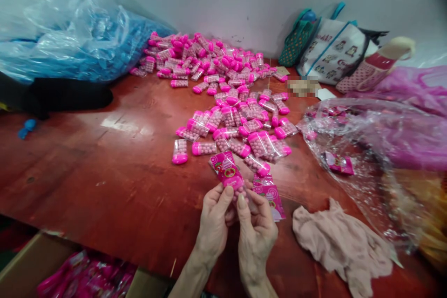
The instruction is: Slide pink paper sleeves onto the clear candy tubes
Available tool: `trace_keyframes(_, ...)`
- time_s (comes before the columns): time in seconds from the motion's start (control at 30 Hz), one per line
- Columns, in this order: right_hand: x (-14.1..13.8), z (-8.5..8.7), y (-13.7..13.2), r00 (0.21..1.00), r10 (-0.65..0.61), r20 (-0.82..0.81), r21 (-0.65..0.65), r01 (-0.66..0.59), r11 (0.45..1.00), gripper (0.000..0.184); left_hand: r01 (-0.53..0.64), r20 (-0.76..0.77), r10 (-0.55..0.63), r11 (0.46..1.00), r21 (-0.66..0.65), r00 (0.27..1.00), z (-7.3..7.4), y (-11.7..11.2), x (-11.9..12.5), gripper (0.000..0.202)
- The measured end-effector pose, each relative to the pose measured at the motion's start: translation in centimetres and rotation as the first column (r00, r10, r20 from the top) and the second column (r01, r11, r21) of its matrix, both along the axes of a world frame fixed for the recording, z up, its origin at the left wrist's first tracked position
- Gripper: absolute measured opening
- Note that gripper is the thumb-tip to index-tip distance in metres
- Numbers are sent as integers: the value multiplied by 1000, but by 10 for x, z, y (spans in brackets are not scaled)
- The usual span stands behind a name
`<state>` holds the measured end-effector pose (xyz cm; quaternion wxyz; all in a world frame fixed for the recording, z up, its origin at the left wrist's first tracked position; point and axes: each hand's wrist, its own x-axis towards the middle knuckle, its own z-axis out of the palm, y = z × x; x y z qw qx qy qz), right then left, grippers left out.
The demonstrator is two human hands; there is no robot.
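My left hand and my right hand are together near the table's front, both closed on one small clear candy container filled with pink balls. A printed pink wrapper sleeve is at its upper end, sticking up beyond my thumbs. How far the sleeve goes over the container, I cannot tell. Just beyond my right fingers lie several flat pink sleeves on the table. Farther off, a large pile of candy containers with bright pink ends spreads toward me, the closest ones almost at the sleeve.
Blue goods in a clear plastic bag fill the back left, with a black item before them. A cardboard box of pink packets sits low left. To the right are a crumpled cloth, clear plastic and a patterned bag.
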<state>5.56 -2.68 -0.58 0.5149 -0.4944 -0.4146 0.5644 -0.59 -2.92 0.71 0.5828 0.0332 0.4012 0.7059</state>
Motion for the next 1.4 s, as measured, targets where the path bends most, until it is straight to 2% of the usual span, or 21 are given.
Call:
trace_keyframes(0.13,1,-5,0,997,-69,45,65,66,996,22,56,-61,-53,997,46,997,-3,1,5,19)
trace_keyframes(0.23,5,-3,3,991,6,133,117,-21,993,18,60,-96,-55,997,52,994,-6,0,5,21)
trace_keyframes(0.33,16,8,10,933,80,350,245,-173,954,16,26,-200,-15,998,51,980,-5,-1,3,22)
trace_keyframes(0.4,24,18,16,879,16,477,355,-209,911,23,31,-316,-15,999,45,949,-3,-3,2,22)
trace_keyframes(0.47,30,27,23,842,-54,536,405,-201,892,31,83,-426,-57,996,44,903,-1,-4,2,22)
trace_keyframes(0.5,32,29,26,836,-39,547,379,-206,902,32,122,-456,-87,991,47,886,0,-5,2,21)
trace_keyframes(0.57,33,31,30,863,114,492,227,-254,940,27,197,-449,-153,979,53,880,2,-7,3,21)
trace_keyframes(0.63,32,29,32,920,249,301,42,-274,961,21,267,-385,-227,962,53,895,2,-8,4,19)
trace_keyframes(0.67,32,28,33,949,259,180,-32,-258,966,20,300,-355,-263,952,54,897,2,-8,4,19)
trace_keyframes(0.73,31,26,34,981,194,-26,-132,-195,972,22,348,-321,-310,935,68,895,1,-9,4,17)
trace_keyframes(0.83,31,26,36,970,149,-193,-216,-191,958,23,361,-350,-321,931,54,880,0,-9,4,15)
trace_keyframes(0.93,32,27,36,969,185,-161,-243,-221,945,22,374,-439,-335,927,3,834,2,-9,2,15)
trace_keyframes(1.03,35,25,35,977,213,29,-219,-201,955,23,375,-499,-330,927,-11,802,5,-9,1,14)
trace_keyframes(1.1,38,21,33,959,250,133,-191,-223,956,24,351,-512,-314,936,-26,799,6,-9,1,14)
trace_keyframes(1.2,42,17,34,939,275,207,-163,-244,956,26,298,-488,-287,953,-57,824,4,-7,4,13)
trace_keyframes(1.27,44,16,37,949,257,182,-163,-228,960,28,255,-455,-255,965,-62,853,1,-6,6,18)
trace_keyframes(1.4,45,18,41,971,235,-42,-212,-239,948,24,248,-430,-238,968,-33,871,0,-4,8,41)
